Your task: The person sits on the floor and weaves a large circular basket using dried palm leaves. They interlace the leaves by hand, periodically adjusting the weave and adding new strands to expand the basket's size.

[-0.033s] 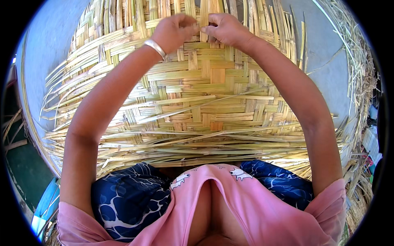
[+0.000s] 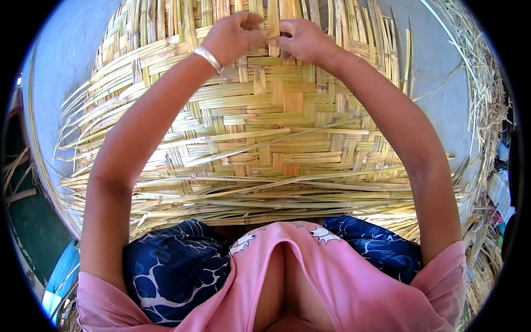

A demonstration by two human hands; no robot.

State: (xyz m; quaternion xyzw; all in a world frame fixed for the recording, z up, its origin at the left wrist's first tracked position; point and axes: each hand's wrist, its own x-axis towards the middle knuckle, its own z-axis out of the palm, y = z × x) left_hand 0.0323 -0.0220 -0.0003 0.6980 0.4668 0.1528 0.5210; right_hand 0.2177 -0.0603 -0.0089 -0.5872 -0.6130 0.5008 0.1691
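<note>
Pink sleeves, silver bangle

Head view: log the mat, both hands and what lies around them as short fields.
mat: pale yellow-green plaited weave, spread before the person
left hand: at the mat's far part, fingers curled, blurred; grip unclear
right hand: fingertips by a lengthwise strip; grip unclear
left wrist: silver bangle
near edge: loose strips, mostly crosswise
far right: loose straw along the grey surface
</note>
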